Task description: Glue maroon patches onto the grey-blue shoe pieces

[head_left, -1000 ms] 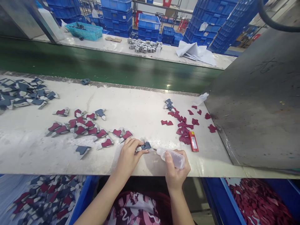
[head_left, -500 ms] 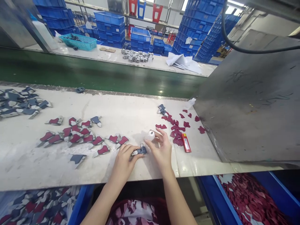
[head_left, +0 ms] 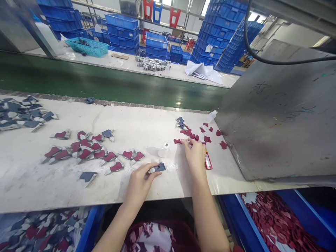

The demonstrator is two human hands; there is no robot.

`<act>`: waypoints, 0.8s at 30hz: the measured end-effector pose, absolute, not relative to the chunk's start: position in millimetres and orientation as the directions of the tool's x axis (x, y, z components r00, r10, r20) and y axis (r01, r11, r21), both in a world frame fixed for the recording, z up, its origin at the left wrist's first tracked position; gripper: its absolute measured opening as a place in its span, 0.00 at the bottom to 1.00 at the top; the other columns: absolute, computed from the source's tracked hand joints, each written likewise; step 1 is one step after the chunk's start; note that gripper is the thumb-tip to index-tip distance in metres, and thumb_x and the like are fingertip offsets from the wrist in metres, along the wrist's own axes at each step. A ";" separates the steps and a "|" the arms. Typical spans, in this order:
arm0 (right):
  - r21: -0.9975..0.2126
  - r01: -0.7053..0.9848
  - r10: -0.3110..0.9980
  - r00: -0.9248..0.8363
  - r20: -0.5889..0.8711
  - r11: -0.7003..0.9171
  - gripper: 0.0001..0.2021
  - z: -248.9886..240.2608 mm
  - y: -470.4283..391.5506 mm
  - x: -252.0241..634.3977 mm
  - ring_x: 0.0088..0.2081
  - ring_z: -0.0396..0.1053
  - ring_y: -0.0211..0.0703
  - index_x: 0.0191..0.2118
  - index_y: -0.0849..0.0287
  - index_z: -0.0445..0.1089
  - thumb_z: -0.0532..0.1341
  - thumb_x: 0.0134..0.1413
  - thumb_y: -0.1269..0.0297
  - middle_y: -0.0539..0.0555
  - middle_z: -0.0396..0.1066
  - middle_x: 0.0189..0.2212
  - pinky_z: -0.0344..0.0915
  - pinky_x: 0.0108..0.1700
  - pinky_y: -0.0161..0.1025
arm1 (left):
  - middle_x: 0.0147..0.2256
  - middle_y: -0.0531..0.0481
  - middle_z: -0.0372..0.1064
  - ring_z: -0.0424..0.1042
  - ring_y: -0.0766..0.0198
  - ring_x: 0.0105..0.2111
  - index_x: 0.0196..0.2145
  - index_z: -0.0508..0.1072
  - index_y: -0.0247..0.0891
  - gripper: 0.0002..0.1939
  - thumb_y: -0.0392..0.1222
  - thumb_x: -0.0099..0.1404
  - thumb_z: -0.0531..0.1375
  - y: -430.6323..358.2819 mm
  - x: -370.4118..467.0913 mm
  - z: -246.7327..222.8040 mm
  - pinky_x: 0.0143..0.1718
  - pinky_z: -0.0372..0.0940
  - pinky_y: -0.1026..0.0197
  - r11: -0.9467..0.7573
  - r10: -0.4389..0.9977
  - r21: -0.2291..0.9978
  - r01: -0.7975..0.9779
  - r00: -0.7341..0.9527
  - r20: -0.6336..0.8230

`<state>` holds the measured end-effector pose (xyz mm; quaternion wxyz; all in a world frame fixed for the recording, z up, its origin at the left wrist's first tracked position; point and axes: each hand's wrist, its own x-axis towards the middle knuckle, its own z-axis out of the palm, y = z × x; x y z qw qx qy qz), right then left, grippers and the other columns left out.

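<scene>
My left hand (head_left: 141,180) pinches a small blue-grey and white plastic part (head_left: 160,167) just above the table, its hollow side up. My right hand (head_left: 195,155) reaches down among thin dark red pieces (head_left: 189,133), fingers bent together; what lies between its fingertips is hidden. One red piece (head_left: 177,141) lies by its thumb. Between the hands a small translucent squeeze bottle (head_left: 164,151) with a thin tip stands upright. A red and yellow box-like item (head_left: 208,162) is partly covered by my right hand.
Parts with red inlays (head_left: 85,154) lie to the left, beside a heap of blue-grey parts (head_left: 21,113). A metal panel (head_left: 275,115) bounds the right side. Below the table edge are a bin of mixed parts (head_left: 47,227) and a bin of red pieces (head_left: 278,220). A green belt (head_left: 118,89) runs behind.
My right hand has let go of the bottle, which now stands on the table, and has moved right to the red pieces. My left hand keeps the plastic part in nearly the same place.
</scene>
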<state>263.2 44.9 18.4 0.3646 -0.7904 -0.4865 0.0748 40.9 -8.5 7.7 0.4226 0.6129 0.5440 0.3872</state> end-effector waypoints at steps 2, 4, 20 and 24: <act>-0.657 0.708 0.823 0.518 0.236 -0.258 0.16 15.7 51.4 258.9 0.47 0.63 0.64 0.39 0.63 0.77 0.62 0.54 0.55 0.67 0.73 0.39 0.56 0.49 0.54 | 0.38 0.50 0.80 0.79 0.55 0.38 0.41 0.80 0.42 0.11 0.43 0.59 0.65 -12.3 43.8 6.9 0.41 0.71 0.58 0.070 0.992 0.959 0.275 0.084 -0.097; -0.682 0.695 0.830 0.505 0.238 -0.227 0.13 15.3 51.9 255.0 0.47 0.63 0.62 0.37 0.61 0.76 0.62 0.54 0.57 0.65 0.74 0.39 0.56 0.50 0.53 | 0.36 0.50 0.81 0.79 0.55 0.36 0.41 0.80 0.41 0.13 0.44 0.58 0.66 -14.1 46.0 4.7 0.39 0.72 0.59 0.148 0.983 0.962 0.230 0.070 -0.168; -0.996 -0.018 0.947 0.308 -0.087 -0.086 0.09 10.8 -33.0 188.7 0.36 0.76 0.45 0.38 0.56 0.78 0.68 0.52 0.58 0.53 0.79 0.33 0.71 0.41 0.39 | 0.46 0.47 0.78 0.79 0.53 0.44 0.45 0.80 0.37 0.18 0.41 0.57 0.66 -9.6 45.3 4.2 0.50 0.72 0.57 0.202 0.976 0.979 -0.022 0.085 -0.200; -0.991 -0.087 0.925 0.358 -0.130 -0.106 0.09 10.9 -30.7 183.1 0.32 0.75 0.42 0.32 0.58 0.76 0.70 0.48 0.58 0.52 0.77 0.29 0.70 0.37 0.36 | 0.45 0.48 0.79 0.79 0.54 0.44 0.45 0.80 0.38 0.18 0.40 0.56 0.67 -9.5 44.4 4.1 0.48 0.74 0.59 0.202 0.976 0.979 -0.027 0.090 -0.199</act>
